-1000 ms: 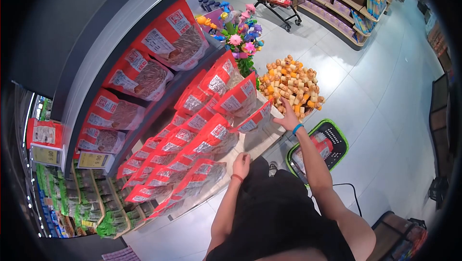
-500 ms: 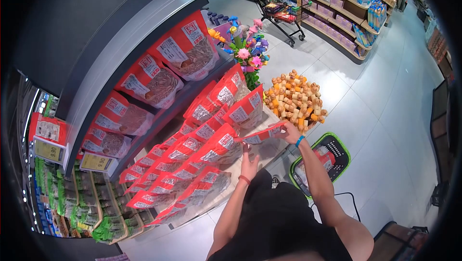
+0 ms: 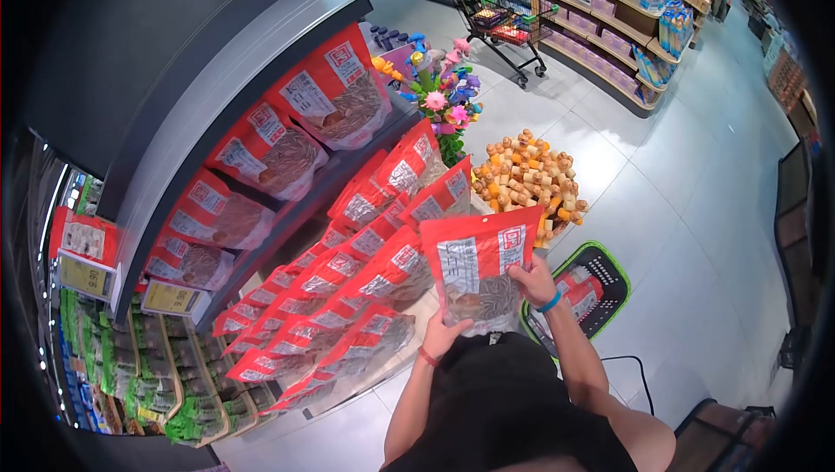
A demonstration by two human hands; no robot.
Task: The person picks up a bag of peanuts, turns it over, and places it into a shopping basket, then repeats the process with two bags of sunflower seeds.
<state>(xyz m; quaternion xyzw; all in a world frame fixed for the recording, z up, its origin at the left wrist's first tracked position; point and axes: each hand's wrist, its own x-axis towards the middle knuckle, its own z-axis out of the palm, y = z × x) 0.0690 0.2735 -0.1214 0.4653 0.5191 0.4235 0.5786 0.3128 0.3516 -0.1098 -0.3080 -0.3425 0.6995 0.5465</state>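
A red and clear bag of sunflower seeds (image 3: 496,289), by the look of its contents, is held up in front of me, its printed front turned toward the camera. My right hand (image 3: 532,281) grips its right edge, thumb on the front. At the lower left corner, my left hand (image 3: 444,333) pinches the bag with the thumb in front. Left of it, rows of similar red bags (image 3: 348,276) lean on the display stand. More of them line the upper shelf (image 3: 252,63). Below my right arm sits a black shopping basket with a green rim (image 3: 624,285), holding red packages (image 3: 581,294).
A pile of tan and orange toys (image 3: 526,180) stands beyond the bag, near colourful flower-like toys (image 3: 448,98). A shopping cart (image 3: 500,15) stands farther back beside stocked shelves (image 3: 609,28). Yellow price tags (image 3: 174,296) hang at left, above green packages (image 3: 113,359).
The bag has been lifted from the display's right end and turned so its front faces me. My left hand has moved from beside it to hold its lower corner.
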